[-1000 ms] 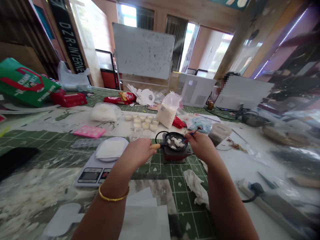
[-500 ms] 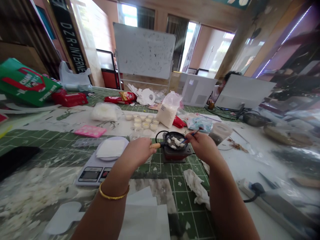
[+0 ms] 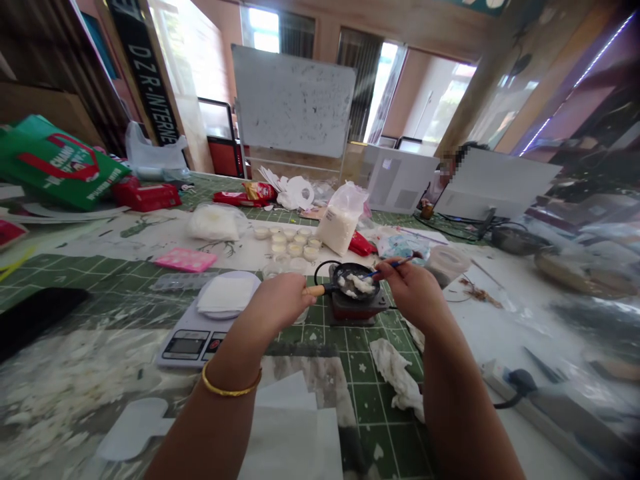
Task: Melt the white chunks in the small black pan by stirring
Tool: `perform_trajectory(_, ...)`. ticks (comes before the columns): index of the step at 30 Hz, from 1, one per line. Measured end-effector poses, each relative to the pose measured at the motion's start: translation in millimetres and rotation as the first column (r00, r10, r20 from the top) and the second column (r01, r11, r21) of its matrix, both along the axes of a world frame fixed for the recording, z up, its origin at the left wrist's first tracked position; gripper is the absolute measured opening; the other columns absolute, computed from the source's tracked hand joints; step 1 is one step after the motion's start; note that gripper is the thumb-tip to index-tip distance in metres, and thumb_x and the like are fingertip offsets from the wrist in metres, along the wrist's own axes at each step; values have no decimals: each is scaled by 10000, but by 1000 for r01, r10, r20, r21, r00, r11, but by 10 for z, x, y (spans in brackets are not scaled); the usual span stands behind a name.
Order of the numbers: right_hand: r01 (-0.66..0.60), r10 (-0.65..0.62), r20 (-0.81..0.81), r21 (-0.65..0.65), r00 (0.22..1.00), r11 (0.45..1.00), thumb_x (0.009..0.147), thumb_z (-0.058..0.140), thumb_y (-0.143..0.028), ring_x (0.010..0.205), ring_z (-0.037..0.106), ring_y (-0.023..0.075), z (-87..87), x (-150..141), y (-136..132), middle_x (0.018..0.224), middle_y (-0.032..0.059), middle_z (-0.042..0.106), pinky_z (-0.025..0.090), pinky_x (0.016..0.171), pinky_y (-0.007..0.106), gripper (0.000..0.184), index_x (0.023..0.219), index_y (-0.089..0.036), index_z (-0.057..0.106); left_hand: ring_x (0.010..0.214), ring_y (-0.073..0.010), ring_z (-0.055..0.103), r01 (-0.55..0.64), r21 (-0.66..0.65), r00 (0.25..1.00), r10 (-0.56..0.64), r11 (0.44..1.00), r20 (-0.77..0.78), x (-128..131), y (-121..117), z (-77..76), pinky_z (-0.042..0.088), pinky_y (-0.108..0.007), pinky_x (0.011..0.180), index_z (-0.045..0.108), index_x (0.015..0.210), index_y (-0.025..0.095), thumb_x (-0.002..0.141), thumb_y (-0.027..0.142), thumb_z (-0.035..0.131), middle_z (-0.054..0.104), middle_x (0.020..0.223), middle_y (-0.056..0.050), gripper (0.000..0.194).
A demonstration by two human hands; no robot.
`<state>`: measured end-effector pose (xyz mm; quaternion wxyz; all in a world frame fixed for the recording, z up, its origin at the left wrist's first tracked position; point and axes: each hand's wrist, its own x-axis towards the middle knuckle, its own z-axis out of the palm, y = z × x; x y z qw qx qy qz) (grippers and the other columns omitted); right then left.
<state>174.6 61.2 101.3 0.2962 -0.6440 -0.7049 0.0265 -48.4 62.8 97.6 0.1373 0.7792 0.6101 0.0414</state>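
My left hand (image 3: pixel 286 301) is closed round the wooden handle (image 3: pixel 314 291) of a small black frying pan (image 3: pixel 341 291). The pan sits on a little dark red hot plate (image 3: pixel 351 311). White lumps (image 3: pixel 361 284) lie in it, some soft and clumped together. In my right hand (image 3: pixel 414 291) I pinch a thin blue stick (image 3: pixel 395 264) that looks like a paintbrush, its dark, brush-like end pointing up to the right. The stick's other end reaches over the pan to the lumps. Whether it touches them is hard to make out.
A kitchen scale (image 3: pixel 185 347) bearing white sheets stands at left. Several small filled cups (image 3: pixel 295 249) and a bag of white granules (image 3: pixel 341 220) are behind the pan. Crumpled tissue (image 3: pixel 395 373) lies in front; a power strip (image 3: pixel 565 413) is at right. A person sits behind a monitor (image 3: pixel 500 183).
My right hand has tilted the blue stick flatter over the pan, and the white lumps have shifted a little. The left hand keeps its hold; the whole view has slid slightly.
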Motion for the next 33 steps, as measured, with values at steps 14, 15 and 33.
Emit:
perform_trajectory(14,17,-9,89,-96,996,995,844,399,-338,759,611,180,-7,12,21,770,48,690,376,676,264,319,750,-199,671,661,-190,569,-8,1,1000,8,1000,0,1,-4,13,306,-260,523,571,756,191,768,418,424,632,763,-57,270)
perform_trajectory(15,15,-6,86,-105,996,994,844,399,-338,757,611,178,-3,17,21,770,44,690,376,673,262,318,749,-202,670,661,-192,570,-7,3,1000,7,1000,0,3,-3,13,305,-261,522,570,756,191,768,416,425,631,763,-56,268)
perform_trajectory(33,104,-87,133,-127,987,986,843,396,-333,795,606,192,30,54,21,797,70,686,372,688,265,307,820,-169,656,636,-182,564,-11,-12,1000,11,1000,9,0,7,4,290,-254,494,555,730,191,761,414,433,631,749,-53,256)
